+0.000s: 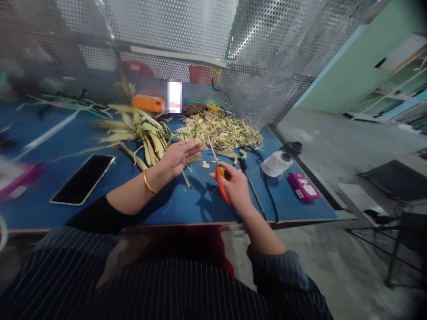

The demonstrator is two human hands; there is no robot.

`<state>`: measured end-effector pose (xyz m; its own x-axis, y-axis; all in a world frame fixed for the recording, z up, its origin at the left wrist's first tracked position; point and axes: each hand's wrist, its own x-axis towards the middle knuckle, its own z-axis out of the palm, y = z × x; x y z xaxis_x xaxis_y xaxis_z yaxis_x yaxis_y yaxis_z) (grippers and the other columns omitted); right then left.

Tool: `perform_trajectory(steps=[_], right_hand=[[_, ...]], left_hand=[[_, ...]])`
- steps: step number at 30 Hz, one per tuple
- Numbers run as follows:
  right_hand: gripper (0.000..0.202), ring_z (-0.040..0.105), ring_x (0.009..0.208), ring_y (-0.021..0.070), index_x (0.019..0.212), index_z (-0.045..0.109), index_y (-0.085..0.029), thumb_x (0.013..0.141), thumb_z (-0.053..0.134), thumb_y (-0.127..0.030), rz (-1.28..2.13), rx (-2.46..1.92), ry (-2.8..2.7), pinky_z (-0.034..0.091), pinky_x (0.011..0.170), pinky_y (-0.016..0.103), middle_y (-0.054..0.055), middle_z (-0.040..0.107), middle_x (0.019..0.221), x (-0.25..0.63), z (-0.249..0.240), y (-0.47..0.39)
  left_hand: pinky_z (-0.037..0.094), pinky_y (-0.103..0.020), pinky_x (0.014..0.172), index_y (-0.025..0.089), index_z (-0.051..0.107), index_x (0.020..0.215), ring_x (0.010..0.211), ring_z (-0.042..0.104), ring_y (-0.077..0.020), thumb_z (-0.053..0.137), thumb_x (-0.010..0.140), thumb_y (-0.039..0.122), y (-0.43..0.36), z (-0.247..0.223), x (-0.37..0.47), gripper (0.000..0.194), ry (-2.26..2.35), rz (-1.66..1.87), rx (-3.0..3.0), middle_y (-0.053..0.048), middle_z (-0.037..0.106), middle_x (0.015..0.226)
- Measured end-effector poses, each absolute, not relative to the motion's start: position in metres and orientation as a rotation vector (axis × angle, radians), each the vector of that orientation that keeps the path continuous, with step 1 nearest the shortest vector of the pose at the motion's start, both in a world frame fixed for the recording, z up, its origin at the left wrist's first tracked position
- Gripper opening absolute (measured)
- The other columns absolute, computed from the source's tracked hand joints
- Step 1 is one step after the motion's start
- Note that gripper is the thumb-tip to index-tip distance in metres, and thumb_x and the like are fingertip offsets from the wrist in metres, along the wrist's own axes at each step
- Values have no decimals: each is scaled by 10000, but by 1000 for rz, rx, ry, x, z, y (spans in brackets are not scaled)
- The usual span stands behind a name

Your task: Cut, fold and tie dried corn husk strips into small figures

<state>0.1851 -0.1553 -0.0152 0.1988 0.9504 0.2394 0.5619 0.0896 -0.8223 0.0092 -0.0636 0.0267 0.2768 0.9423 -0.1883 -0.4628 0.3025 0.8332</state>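
My right hand [231, 180] is closed round the orange handles of a pair of scissors [222, 184], whose blades point up and away toward a heap of cut, pale plant pieces [220, 131]. Fingers stretched out and palm showing, my left hand [183, 156] hovers beside long pale-green husk strips [150, 140] and holds nothing. The strips lie to the left of the heap. A few small scraps [205, 164] rest on the blue table [187, 204] between my hands.
A phone [83, 180] lies at the left. White thread cone [276, 163], purple packet [303, 186] and black cords [267, 191] are on the right. An orange packet [148, 103] sits at the back, before a perforated metal screen [167, 26].
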Motion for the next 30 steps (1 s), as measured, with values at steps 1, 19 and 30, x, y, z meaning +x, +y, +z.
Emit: perform_trajectory(steps=[1, 19, 30], right_hand=[[468, 607, 701, 167, 1131, 649, -195, 767, 636, -489, 481, -1695, -1513, 466, 677, 278, 15, 695, 818, 187, -14, -159], [263, 650, 904, 191, 1053, 687, -227, 917, 503, -358, -64, -2010, -2004, 414, 713, 272, 56, 711, 969, 215, 3, -181], [342, 652, 801, 256, 897, 688, -69, 906, 350, -120, -409, -2432, -2246, 369, 615, 319, 203, 666, 968, 307, -17, -151]], left_hand=[[548, -213, 710, 137, 672, 761, 813, 702, -129, 707, 784, 180, -65, 28, 8, 60, 803, 1093, 784, -74, 742, 887], [406, -176, 509, 148, 702, 738, 563, 565, -67, 782, 700, 372, -97, 31, -2, 241, 826, 1017, 1137, -9, 655, 672], [402, -166, 490, 134, 703, 759, 528, 550, -54, 813, 669, 341, -91, 28, -19, 252, 840, 1052, 1069, 4, 632, 643]])
